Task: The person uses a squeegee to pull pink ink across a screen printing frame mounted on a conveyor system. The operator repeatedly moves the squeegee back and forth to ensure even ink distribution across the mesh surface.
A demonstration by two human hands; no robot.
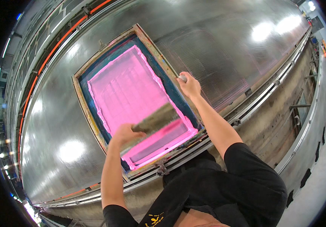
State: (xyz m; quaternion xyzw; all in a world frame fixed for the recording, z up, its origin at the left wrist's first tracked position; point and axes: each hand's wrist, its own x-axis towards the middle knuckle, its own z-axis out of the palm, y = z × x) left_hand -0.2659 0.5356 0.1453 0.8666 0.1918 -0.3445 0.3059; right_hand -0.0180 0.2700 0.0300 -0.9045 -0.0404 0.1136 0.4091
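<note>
Left hand (123, 133): closed round the near end of a squeegee (156, 120), which is blurred.
Squeegee: lies across the near part of the screen, over pink ink (127, 90).
Right hand (189, 86): clamped on the right rail of the screen-printing frame (153, 47).
Frame: lies flat on the long shiny metal printing table (223, 45), near its front rail (246, 113).
Hands: well apart.

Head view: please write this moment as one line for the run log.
left hand: holds squeegee on pink screen | right hand: grips frame edge | frame lies on shiny metal table
</note>
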